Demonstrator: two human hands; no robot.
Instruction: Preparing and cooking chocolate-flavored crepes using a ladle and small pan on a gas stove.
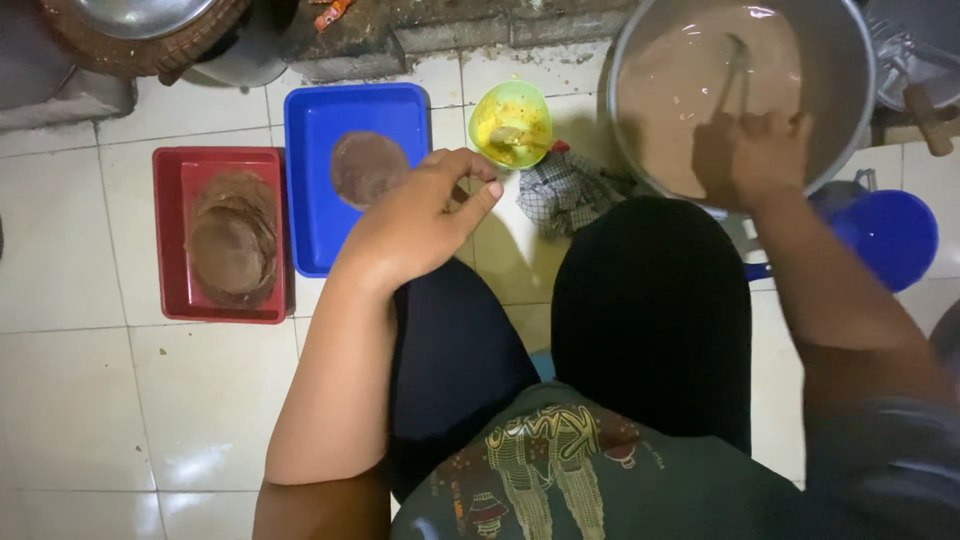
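White floor tiles surround a seated person, and a metal pot at two o'clock is cut off by the top edge. Inside it, brown batter partly hides a ladle gripped by the right hand. At eleven o'clock a thin brown disc lies on a blue tray; more discs stack in a red tray. The left hand hovers loosely curled, empty, near a yellow-green bowl.
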